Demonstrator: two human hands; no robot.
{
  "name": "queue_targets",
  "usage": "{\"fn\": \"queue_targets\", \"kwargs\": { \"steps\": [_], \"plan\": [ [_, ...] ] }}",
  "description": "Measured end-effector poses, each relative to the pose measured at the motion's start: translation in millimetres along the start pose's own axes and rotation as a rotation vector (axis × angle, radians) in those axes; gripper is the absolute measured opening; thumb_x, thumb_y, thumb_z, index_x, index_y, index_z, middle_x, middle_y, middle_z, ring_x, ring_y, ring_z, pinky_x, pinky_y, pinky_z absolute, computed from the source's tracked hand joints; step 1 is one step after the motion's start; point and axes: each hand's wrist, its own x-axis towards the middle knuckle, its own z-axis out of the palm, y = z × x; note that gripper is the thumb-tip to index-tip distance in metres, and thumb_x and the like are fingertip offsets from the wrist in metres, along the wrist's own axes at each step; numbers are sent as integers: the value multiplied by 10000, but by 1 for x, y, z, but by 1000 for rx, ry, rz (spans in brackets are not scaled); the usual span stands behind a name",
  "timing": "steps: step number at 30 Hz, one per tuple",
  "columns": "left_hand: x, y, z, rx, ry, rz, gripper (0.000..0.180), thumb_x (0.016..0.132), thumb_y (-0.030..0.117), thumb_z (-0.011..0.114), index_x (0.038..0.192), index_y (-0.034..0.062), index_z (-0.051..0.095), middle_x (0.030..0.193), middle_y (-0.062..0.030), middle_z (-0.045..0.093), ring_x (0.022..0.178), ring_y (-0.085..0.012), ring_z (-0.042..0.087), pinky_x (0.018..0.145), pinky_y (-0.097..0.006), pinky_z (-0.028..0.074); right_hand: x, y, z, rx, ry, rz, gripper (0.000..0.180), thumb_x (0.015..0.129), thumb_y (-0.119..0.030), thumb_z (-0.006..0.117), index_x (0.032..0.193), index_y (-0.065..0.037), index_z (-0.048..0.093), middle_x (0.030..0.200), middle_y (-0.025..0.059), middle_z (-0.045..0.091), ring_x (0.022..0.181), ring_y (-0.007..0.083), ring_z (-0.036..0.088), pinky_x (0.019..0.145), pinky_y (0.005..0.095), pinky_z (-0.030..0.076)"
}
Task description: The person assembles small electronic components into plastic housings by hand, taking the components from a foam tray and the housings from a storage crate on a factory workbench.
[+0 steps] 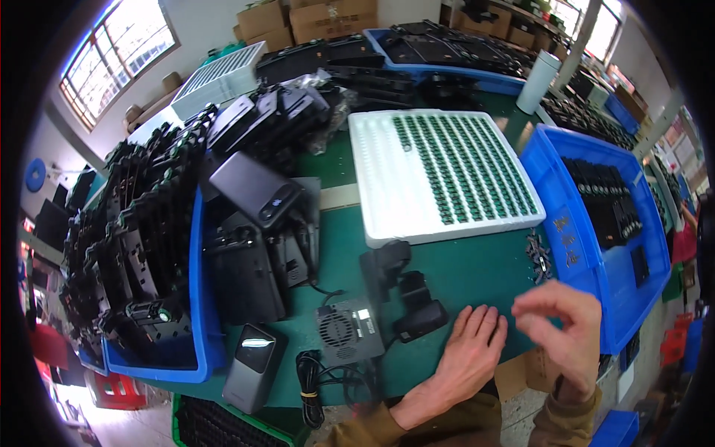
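My left hand (468, 350) lies flat, palm down, on the green table (462, 272), its fingers just right of a small black part (421, 316). My right hand (562, 328) hovers above the table near the blue bin (596, 268), fingers loosely curled with thumb and forefinger close together; I cannot see anything held in it. A black housing with a round fan grille (348, 328) lies left of my left hand. Another black part (383, 264) rests just beyond it.
A white tray (439, 175) filled with rows of small green pieces sits at centre. A little heap of small dark parts (538, 257) lies beside the right blue bin. On the left, a blue bin (197, 298) holds stacked black housings. A coiled black cable (309, 384) lies near the front edge.
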Motion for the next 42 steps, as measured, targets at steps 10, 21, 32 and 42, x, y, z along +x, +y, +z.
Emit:
{"fn": "queue_targets", "kwargs": {
  "steps": [10,21,32,42],
  "plan": [
    [-6,0,5,28,-65,31,447,830,123,548,1235,-64,567,1293,-224,528,1254,-355,467,1113,-487,319,197,-21,104,150,-305,-206,334,820,-138,679,1098,46,674,943,118,703,811,152,650,741,294,520],
    [-5,-3,4,20,-110,33,405,802,152,585,1149,-55,618,1273,-229,525,1289,-376,431,1098,-535,327,357,61,134,-219,282,-106,342,803,-134,686,1125,-18,688,1037,148,721,996,318,687,900,398,520],
    [-5,-3,4,9,-58,51,482,808,201,572,1220,-49,588,1307,-259,514,1272,-405,447,1113,-540,325,431,98,75,-425,671,106,197,832,-172,656,1005,-168,751,1053,148,728,1014,375,683,881,460,537],
    [-2,-2,7,85,1,51,456,765,211,572,1151,-23,637,1288,-246,544,1227,-388,513,1076,-541,386,418,187,-4,-658,419,71,195,772,-79,634,936,-136,722,936,116,738,931,348,699,808,448,540]
  ]
}}
